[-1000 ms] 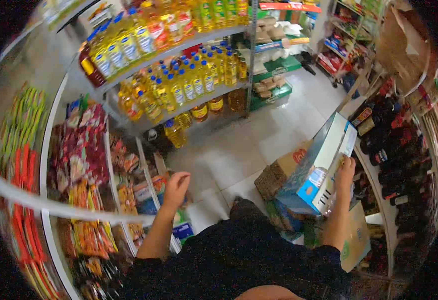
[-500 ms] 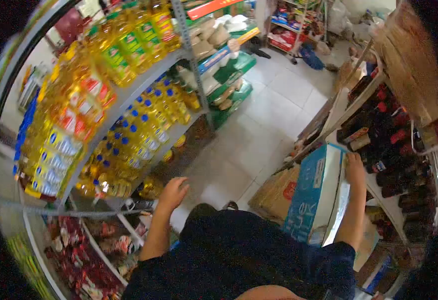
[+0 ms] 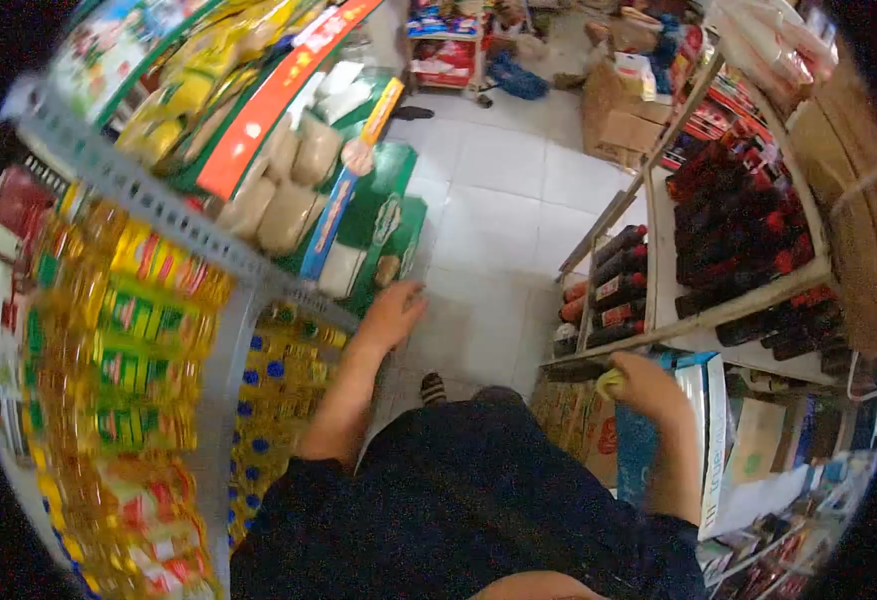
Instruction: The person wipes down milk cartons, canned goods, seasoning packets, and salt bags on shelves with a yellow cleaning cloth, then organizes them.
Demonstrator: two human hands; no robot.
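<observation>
My right hand (image 3: 650, 388) is closed round a small pale yellow thing (image 3: 610, 383), most of it hidden by the fingers. Under and behind that forearm stands a blue and white carton (image 3: 715, 440), partly covered by the arm. My left hand (image 3: 394, 316) hangs in front of me with fingers loosely stretched and nothing visible in them. It is nearest to the green shelf unit (image 3: 398, 215), which carries packed bags (image 3: 288, 215) of something light brown.
Oil bottles (image 3: 143, 370) line the metal rack on my left. Dark bottles with red caps (image 3: 743, 220) fill the shelf on my right. A tiled aisle (image 3: 488, 220) runs ahead, with a cardboard box (image 3: 623, 125) and a blue bundle (image 3: 518, 78) on the floor farther off.
The view has moved forward along the aisle. My right hand has left the carton's top edge and now shows the yellow thing in its grip. My left hand has swung forward.
</observation>
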